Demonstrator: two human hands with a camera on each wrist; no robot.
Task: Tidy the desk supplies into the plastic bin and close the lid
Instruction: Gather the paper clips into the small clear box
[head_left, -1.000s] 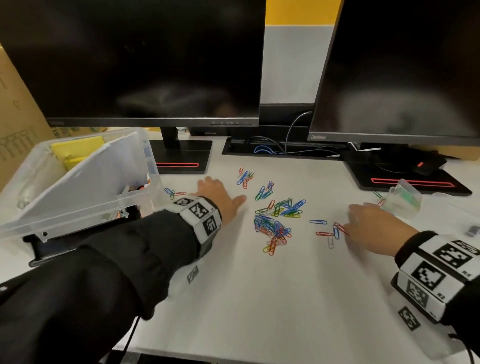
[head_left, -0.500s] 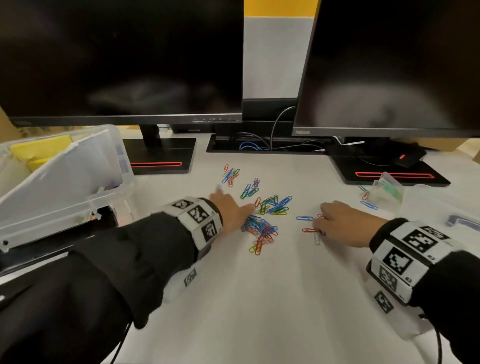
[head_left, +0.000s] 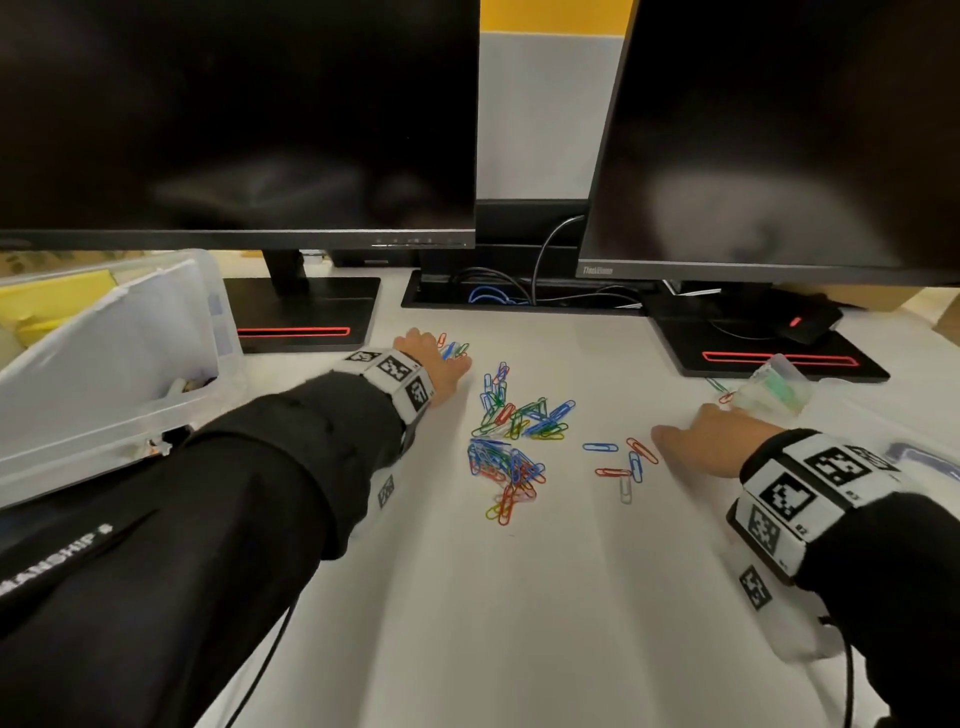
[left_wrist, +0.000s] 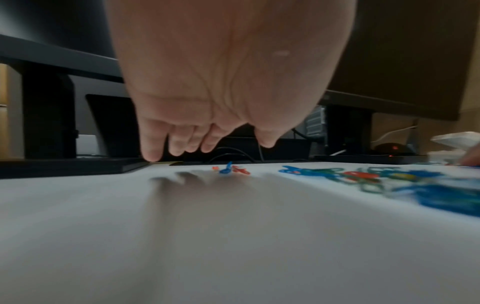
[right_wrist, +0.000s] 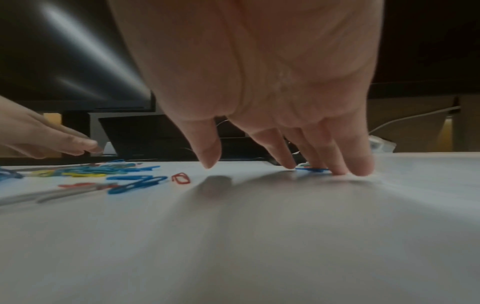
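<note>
Coloured paper clips lie scattered in the middle of the white desk. My left hand rests at their far left edge, beside a small group of clips. Its fingers hang loosely just above the desk and hold nothing. My right hand lies palm down to the right of several stray clips. Its straight fingertips press on a blue clip. The clear plastic bin stands at the left with a white lid leaning in it.
Two dark monitors stand at the back on black bases. A small clear plastic box lies just beyond my right hand. Cables run through a slot between the bases. A black object lies under the bin's front.
My left hand has left the main pile and moved back to the small group of clips near the monitor base. My right hand has shifted slightly right, toward the small clear box.
</note>
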